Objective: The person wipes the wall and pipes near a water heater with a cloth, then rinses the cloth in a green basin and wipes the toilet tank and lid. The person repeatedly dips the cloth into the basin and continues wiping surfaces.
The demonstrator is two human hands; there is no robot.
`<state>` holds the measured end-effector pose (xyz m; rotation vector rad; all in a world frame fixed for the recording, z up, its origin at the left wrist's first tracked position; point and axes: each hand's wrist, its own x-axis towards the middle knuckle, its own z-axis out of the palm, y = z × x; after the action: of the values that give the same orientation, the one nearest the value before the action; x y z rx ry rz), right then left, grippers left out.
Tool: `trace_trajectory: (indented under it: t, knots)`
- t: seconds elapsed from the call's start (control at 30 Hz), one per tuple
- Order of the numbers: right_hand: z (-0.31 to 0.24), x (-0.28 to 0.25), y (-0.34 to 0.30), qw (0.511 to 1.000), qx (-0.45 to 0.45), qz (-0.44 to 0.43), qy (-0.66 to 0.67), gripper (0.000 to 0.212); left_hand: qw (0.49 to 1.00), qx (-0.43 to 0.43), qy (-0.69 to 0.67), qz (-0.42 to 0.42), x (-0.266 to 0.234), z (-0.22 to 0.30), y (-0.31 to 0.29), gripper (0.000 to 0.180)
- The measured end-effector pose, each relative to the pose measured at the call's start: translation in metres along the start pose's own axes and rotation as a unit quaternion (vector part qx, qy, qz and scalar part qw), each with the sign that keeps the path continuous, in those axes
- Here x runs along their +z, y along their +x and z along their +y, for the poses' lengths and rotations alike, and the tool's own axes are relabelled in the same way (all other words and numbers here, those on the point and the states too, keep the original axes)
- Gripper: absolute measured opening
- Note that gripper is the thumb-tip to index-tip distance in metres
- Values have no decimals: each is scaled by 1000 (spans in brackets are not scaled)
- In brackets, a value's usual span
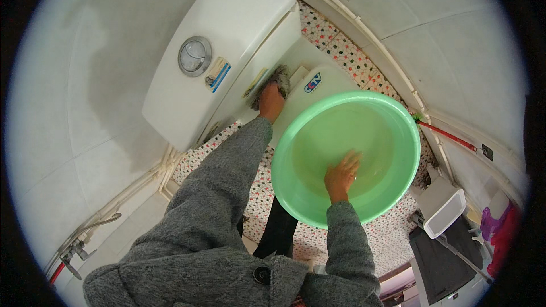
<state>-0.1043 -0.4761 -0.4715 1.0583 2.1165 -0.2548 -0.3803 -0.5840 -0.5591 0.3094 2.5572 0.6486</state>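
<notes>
A crumpled grey cloth (281, 77) is in my left hand (271, 103), pressed to the front of the white toilet tank (227, 17), just behind the toilet lid (331, 81). My fingers there are partly hidden by the cloth. A large light-green basin (404, 119) of cloudy water rests over the toilet, covering much of it. My right hand (343, 175) is inside the basin at the water, its fingers stretched out and holding nothing I can see. A round silver flush button (194, 56) and a small sticker (218, 75) are on top of the tank.
Speckled tiles (335, 45) cover the floor. Pipes (369, 31) run along the wall base. A red-handled stick (449, 135) leans at the right, above a white bin (445, 213) and a dark grey panel (446, 261). At lower left is a wall tap (74, 253).
</notes>
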Motion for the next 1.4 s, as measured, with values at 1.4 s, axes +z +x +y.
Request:
trace_trajectory:
  t: [1.4]
  knots:
    - [3,5,3,999,0,-7,41,97,972,225,37,-61,14,71,91,19]
